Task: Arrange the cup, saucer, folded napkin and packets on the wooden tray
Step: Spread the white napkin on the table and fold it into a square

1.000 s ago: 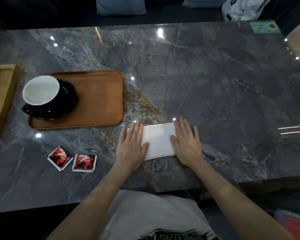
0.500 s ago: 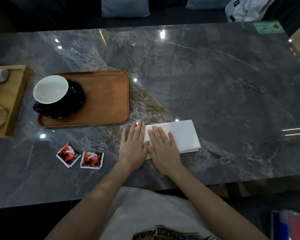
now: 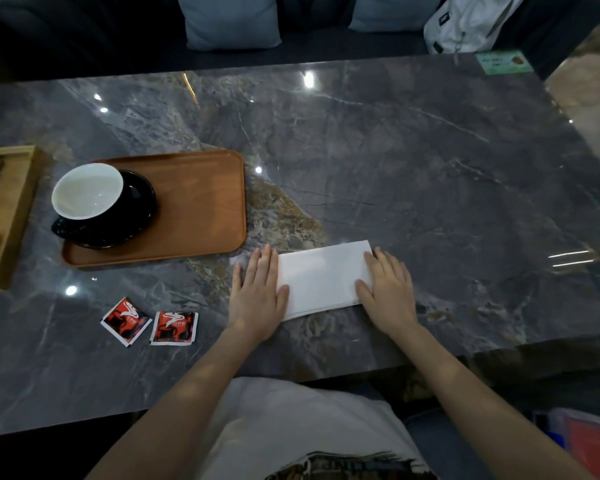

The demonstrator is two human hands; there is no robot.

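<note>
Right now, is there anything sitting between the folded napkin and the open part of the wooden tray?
Nothing visible blocks it. The napkin lies on the table just right of the wooden tray, with bare marble between them. The cup and saucer fill only the tray's left side.

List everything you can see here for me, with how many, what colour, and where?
wooden tray: 1, brown, table's left part
cup: 1, white inside, on saucer
saucer: 1, black, on tray's left end
packets: 2, red and black, on table in front of tray
napkin: 1, white, folded, on table near front edge
table: 1, grey marble
light wooden box: 1, far left edge
cushions: 2, blue-grey, behind table
left hand: flat on napkin's left end
right hand: flat on napkin's right end
</note>
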